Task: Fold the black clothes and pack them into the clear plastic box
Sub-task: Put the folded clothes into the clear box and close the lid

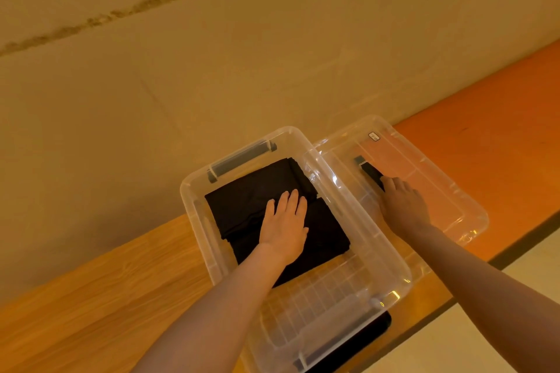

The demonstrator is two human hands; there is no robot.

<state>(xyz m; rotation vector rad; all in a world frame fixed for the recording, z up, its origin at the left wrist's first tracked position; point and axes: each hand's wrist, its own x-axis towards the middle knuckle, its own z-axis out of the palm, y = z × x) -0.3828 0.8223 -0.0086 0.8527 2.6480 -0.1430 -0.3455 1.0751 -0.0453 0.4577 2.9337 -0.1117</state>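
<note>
Now my left hand (285, 230) lies flat, fingers straight, on the folded black clothes (248, 206) inside the clear plastic box (363, 233) — soft, light, apt to unfold, best lifted by the folded edges; my right hand (404, 206) rests open on the lid (439, 166) alongside.

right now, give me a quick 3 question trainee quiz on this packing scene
1. True or false: the left hand lies flat on the folded black clothes inside the clear plastic box.
2. What does the right hand rest on?
A. the lid
B. the table
C. the wall
3. Fill in: the lid lies to the ___ of the box.

Key: 1 true; 2 A; 3 right
</note>
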